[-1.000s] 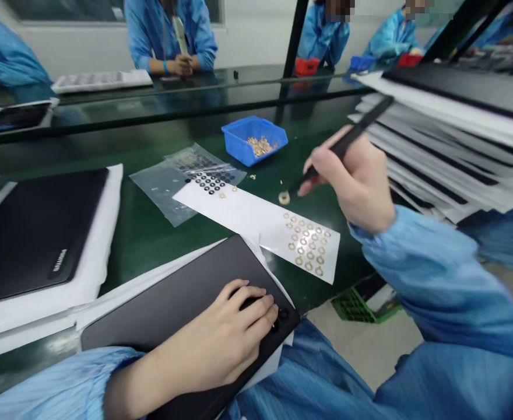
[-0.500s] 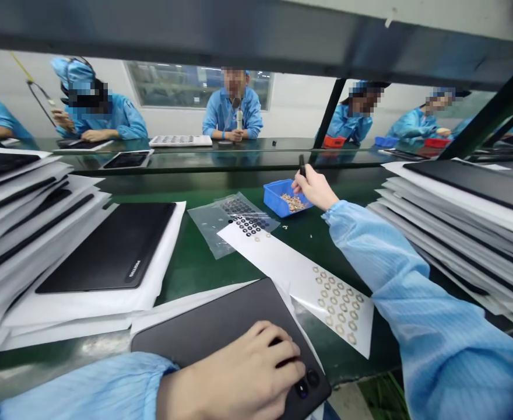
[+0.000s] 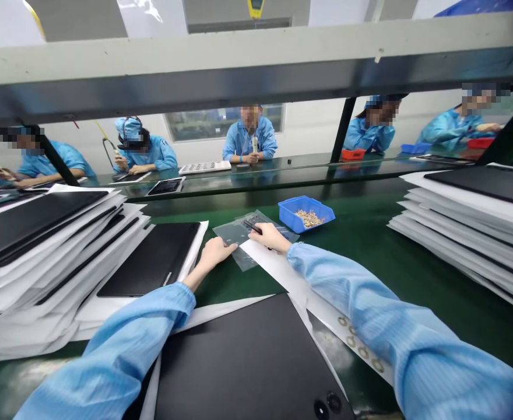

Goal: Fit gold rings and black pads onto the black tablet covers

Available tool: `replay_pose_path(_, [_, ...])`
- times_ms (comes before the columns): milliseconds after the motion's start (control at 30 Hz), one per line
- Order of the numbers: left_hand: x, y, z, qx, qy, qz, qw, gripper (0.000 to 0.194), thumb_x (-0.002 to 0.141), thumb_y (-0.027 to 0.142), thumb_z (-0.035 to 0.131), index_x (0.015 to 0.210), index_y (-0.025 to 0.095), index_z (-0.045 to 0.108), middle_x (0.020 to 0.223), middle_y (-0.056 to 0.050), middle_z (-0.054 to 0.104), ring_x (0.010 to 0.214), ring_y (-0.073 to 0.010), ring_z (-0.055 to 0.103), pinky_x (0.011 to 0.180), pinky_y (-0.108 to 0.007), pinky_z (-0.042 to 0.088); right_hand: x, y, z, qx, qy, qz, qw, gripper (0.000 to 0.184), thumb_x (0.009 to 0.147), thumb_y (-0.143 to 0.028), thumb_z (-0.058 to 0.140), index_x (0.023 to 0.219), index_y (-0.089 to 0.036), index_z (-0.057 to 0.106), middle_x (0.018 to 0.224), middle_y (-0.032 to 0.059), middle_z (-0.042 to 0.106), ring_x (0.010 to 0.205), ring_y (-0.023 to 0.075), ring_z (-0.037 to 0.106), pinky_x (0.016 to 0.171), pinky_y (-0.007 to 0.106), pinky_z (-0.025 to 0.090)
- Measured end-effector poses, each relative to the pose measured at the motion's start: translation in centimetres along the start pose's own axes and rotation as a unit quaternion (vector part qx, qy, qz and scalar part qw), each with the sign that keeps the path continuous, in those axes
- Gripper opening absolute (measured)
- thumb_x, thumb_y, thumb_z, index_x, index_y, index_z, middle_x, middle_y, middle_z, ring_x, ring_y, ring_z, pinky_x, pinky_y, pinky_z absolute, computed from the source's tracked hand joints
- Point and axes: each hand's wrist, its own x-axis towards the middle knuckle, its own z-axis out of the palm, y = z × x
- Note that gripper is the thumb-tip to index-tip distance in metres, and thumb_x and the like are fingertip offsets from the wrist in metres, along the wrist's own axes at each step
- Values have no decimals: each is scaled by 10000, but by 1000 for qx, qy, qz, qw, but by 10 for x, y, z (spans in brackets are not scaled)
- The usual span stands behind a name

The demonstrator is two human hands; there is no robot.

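My left hand (image 3: 216,252) is curled closed, its thumb stretched to the edge of a clear plastic bag (image 3: 248,260) close to the tip of a white sticker sheet (image 3: 278,269). Whether it pinches anything is hidden. Above the same bag and sheet, my right hand (image 3: 269,235) grips a slim black pen-like tool (image 3: 253,227) that points left. Ring-shaped stickers (image 3: 356,344) show at the sheet's near end, partly covered by my right sleeve. In front of me, a black tablet (image 3: 239,361) with its camera side up lies on white wrapping.
A blue bin (image 3: 306,213) of small brass-coloured parts stands behind my right hand. Stacks of wrapped tablets rise at left (image 3: 42,245) and right (image 3: 470,233). Another tablet (image 3: 151,259) lies at left. A shelf beam (image 3: 256,64) crosses overhead; co-workers sit opposite.
My left hand has left the near tablet and reached forward to the bag. My right hand has moved left from the blue bin to the sheet, still holding the tool. The view has tilted up.
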Motion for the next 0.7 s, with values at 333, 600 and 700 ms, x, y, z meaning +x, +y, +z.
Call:
replay_pose_path(333, [25,32,29,-224,-99,-84,966,314,924,336,573,1157,125,566,1104,-91,606,917,-186,626,778,-364,548,-5,10,13,83,4,47,995,261,924,-340,559,1059,-124,612,995,47,644,834,164,641,714,329,556])
replay_pose_path(600, [27,25,37,-224,-102,-89,965,309,913,321,591,1144,117,574,1117,-97,602,940,-195,620,796,-371,543,-3,14,16,114,-1,51,992,254,906,-336,583,1027,-117,626,994,40,646,839,174,639,707,322,551])
replay_pose_path(700, [28,25,39,-222,-98,-89,966,299,916,322,586,1139,122,575,1104,-89,606,923,-188,622,782,-364,546,-3,12,14,108,-7,49,993,246,906,-332,585,1016,-116,627,974,37,646,815,163,637,686,309,550])
